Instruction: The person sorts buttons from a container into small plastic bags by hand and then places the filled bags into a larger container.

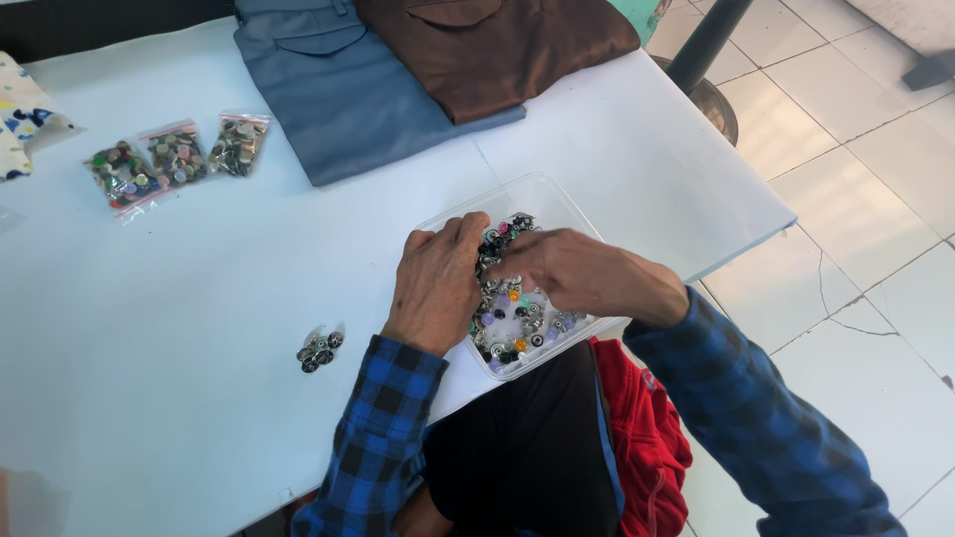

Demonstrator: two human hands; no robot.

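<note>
Plastic tray (557, 204) under both curled hands (517, 278)

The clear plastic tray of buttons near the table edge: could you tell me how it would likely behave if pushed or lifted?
The clear plastic tray looks thin-walled, so it would probably flex when lifted by one side. Its corner seems to overhang the table edge, so a push toward the person might tip it. The small round buttons inside would likely slide and scatter.

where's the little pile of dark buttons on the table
In the head view, the small pile of dark round buttons lies on the pale table, just left of the left hand and the clear plastic tray.
</note>
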